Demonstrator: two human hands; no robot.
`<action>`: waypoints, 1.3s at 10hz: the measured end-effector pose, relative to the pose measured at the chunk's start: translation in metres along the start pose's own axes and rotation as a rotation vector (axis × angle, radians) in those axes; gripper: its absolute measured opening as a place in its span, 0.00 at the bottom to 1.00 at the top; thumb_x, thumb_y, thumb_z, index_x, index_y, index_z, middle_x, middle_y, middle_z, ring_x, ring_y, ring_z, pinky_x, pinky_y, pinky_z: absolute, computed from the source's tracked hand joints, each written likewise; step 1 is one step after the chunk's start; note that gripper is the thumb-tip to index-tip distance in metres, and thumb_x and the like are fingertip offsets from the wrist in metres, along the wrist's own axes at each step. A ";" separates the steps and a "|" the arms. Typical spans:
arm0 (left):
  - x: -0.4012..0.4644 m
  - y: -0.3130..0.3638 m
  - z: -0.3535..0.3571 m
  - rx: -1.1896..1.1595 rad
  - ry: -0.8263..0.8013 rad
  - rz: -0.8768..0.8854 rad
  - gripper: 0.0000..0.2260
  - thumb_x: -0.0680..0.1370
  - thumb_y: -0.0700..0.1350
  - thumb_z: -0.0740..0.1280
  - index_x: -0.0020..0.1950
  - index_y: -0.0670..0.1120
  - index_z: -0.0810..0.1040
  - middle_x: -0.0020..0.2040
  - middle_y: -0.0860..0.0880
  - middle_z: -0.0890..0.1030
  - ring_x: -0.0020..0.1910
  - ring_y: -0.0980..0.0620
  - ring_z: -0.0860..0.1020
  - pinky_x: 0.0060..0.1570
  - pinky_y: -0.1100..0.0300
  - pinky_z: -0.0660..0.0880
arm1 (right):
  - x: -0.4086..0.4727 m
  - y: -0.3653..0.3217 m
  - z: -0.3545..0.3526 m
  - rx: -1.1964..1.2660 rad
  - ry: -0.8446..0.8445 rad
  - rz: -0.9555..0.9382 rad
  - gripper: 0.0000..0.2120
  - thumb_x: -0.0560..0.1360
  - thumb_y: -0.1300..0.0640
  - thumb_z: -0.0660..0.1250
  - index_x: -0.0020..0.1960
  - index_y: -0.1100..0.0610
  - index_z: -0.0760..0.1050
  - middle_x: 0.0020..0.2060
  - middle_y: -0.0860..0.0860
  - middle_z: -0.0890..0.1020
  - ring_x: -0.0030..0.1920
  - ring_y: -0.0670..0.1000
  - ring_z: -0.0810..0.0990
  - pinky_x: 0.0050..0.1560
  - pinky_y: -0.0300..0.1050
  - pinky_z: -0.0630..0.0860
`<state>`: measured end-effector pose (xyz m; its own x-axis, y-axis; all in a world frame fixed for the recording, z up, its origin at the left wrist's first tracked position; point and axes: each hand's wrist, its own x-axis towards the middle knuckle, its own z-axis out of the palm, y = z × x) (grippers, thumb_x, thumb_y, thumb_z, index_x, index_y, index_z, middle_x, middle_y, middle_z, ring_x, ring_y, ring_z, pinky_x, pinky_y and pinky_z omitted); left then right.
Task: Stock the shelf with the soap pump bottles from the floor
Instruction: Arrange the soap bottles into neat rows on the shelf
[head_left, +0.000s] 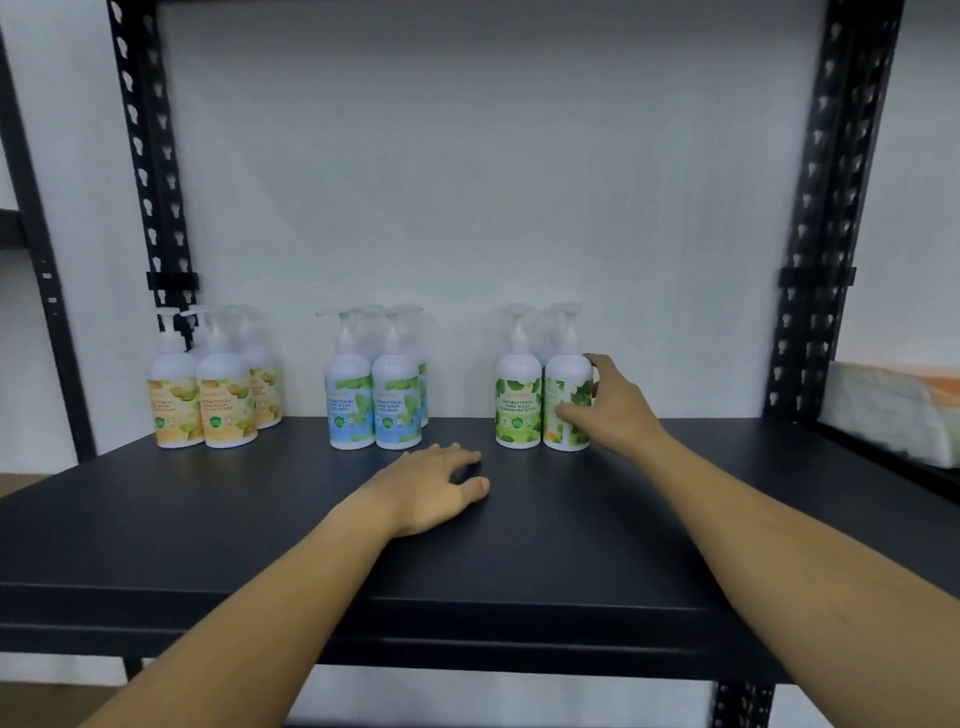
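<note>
The right hand grips a green-leaf-labelled white soap pump bottle at 2 o'clock on the black metal shelf, touching its twin. The left hand rests open, flat. Blue-labelled bottles and yellow-labelled bottles stand at 10 o'clock.

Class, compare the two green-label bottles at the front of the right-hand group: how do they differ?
The left green bottle faces forward, its label text readable; the right green bottle is turned, showing the label's side. The left one stands untouched; the right one is in the grip of the right hand. Both stand upright on the shelf, side by side, with the same white body and pump.
</note>
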<state>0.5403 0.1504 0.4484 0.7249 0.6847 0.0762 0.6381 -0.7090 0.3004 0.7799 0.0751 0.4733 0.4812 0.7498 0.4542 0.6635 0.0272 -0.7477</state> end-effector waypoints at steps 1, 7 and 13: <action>-0.002 0.002 -0.001 0.002 -0.005 -0.006 0.25 0.82 0.60 0.57 0.79 0.58 0.59 0.81 0.53 0.54 0.80 0.51 0.50 0.77 0.51 0.49 | -0.002 -0.003 0.006 -0.102 0.078 -0.008 0.30 0.68 0.51 0.77 0.61 0.48 0.63 0.49 0.50 0.81 0.47 0.51 0.82 0.47 0.53 0.82; -0.004 0.004 -0.002 0.003 -0.008 -0.013 0.26 0.82 0.60 0.57 0.79 0.58 0.59 0.81 0.53 0.55 0.80 0.52 0.51 0.77 0.50 0.51 | -0.004 0.008 0.000 -0.034 0.026 -0.085 0.36 0.67 0.57 0.78 0.66 0.45 0.60 0.48 0.47 0.81 0.45 0.45 0.82 0.45 0.46 0.81; -0.004 0.003 -0.001 -0.022 0.006 -0.013 0.26 0.82 0.60 0.58 0.79 0.57 0.60 0.81 0.53 0.55 0.80 0.52 0.51 0.78 0.49 0.52 | -0.009 0.006 -0.006 -0.069 -0.031 -0.101 0.37 0.71 0.61 0.75 0.72 0.47 0.58 0.43 0.41 0.74 0.41 0.42 0.78 0.34 0.35 0.72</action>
<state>0.5391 0.1463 0.4503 0.7152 0.6946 0.0781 0.6411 -0.6964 0.3225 0.7828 0.0648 0.4676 0.3924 0.7659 0.5094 0.7459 0.0590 -0.6634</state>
